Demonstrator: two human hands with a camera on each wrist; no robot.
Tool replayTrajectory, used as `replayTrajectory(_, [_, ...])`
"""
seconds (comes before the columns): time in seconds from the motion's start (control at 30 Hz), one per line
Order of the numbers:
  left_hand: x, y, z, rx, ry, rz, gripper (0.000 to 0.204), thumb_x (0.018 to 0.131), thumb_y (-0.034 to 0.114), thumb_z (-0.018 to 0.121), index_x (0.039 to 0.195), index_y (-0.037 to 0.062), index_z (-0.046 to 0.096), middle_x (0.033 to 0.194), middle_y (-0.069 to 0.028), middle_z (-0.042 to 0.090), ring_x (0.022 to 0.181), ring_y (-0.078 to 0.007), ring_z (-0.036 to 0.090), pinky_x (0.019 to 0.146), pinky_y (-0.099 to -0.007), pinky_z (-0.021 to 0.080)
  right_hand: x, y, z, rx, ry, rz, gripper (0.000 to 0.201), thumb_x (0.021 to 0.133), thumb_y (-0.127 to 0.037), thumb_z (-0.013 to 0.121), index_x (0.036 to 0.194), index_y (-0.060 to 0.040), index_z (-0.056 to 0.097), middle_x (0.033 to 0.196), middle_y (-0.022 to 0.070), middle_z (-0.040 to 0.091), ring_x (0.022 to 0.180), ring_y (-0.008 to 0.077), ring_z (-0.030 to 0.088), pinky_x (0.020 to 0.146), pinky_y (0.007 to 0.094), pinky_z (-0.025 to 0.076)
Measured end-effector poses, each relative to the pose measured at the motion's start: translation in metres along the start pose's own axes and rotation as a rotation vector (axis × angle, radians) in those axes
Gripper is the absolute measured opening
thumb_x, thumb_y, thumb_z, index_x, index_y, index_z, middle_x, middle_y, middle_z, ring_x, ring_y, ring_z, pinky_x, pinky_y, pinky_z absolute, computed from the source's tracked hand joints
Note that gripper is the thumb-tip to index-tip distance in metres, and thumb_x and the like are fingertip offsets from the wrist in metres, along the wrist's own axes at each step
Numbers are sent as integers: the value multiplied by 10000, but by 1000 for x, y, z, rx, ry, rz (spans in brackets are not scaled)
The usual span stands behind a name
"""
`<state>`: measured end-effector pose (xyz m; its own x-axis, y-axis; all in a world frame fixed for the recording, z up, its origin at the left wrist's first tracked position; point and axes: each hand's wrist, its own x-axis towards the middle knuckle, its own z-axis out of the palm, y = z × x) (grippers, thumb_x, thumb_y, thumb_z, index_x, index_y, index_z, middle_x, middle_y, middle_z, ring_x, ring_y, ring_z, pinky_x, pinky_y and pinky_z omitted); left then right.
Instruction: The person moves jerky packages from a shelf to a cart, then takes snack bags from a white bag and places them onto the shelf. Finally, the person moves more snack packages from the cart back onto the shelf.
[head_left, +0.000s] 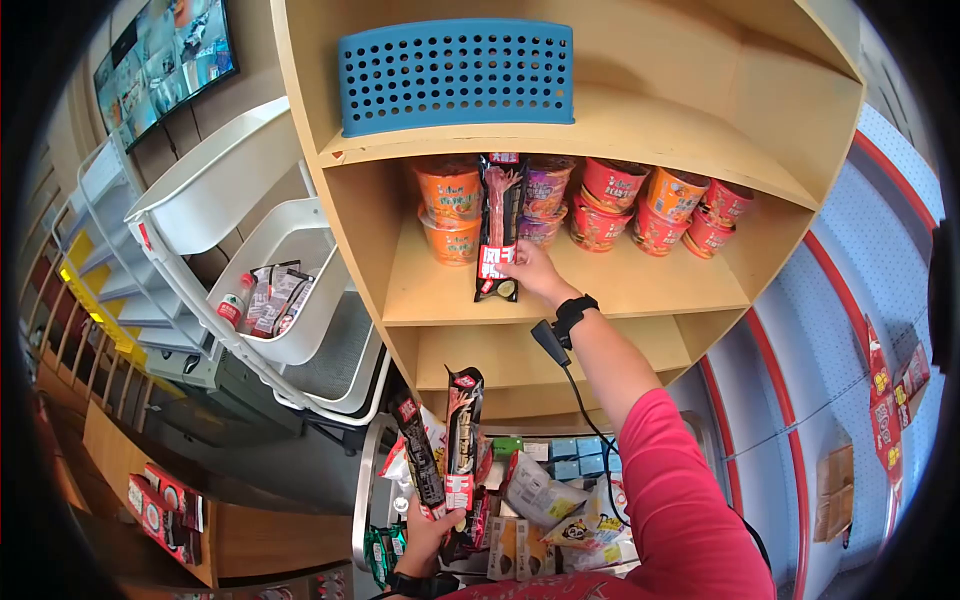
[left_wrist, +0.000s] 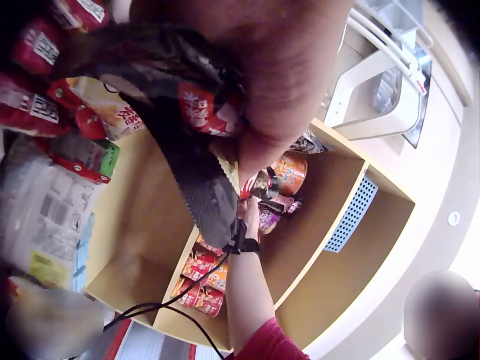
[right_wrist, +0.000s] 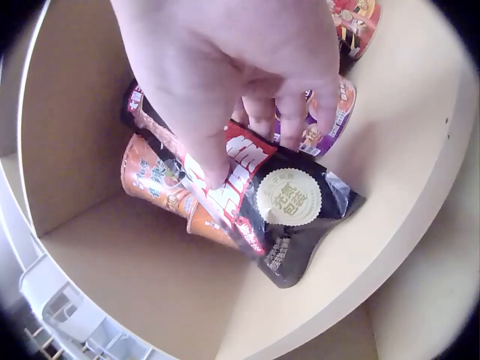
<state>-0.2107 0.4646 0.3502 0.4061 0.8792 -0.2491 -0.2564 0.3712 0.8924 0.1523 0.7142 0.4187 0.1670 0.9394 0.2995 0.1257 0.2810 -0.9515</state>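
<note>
My right hand [head_left: 533, 274] pinches the lower part of a long black snack packet [head_left: 499, 215], held upright at the middle shelf. It stands between stacked orange noodle tubs [head_left: 450, 193] and purple noodle tubs [head_left: 547, 190], partly covering them. In the right wrist view, thumb and fingers lie across the packet's red label, above a round cream seal [right_wrist: 289, 196]. Lower down, my left hand [head_left: 425, 545] grips two similar black packets by their bottom ends, one upright packet [head_left: 463, 430] and one tilted packet [head_left: 420, 460].
Red noodle tubs [head_left: 612, 187] stand farther right on the shelf. A blue perforated basket [head_left: 455, 80] sits on the shelf above. Below is a metal-rimmed cart [head_left: 362, 500] full of bagged snacks. A white tiered trolley [head_left: 215, 200] stands left, and a black cable [head_left: 585, 405] hangs beside my right arm.
</note>
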Motion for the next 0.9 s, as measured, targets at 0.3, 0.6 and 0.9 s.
replayTrajectory(0.3, [0, -3, 1, -8, 31, -11, 487, 670, -77, 682, 1103, 16, 481, 987, -64, 606, 888, -152, 598, 804, -292, 470, 5, 7, -11, -166, -73, 15, 403, 769, -90, 667, 1089, 40, 459, 990, 119, 609, 876, 164, 598, 780, 286, 477])
replayTrajectory(0.6, [9, -3, 7, 68, 41, -5, 499, 658, -58, 705, 1091, 20, 468, 969, -62, 601, 885, -149, 595, 797, -295, 474, -11, -9, -15, -334, 260, -70, 403, 760, -198, 684, 994, 83, 516, 831, 103, 621, 729, 161, 594, 676, 270, 474])
replayTrajectory(0.9, [87, 17, 64, 266, 233, 562, 630, 621, 71, 778, 1146, -5, 437, 1001, -81, 566, 892, -178, 558, 799, -296, 445, -125, -85, 18, -30, -650, 414, 291, 841, -228, 615, 1034, -20, 552, 938, 68, 633, 851, 108, 586, 718, 257, 487])
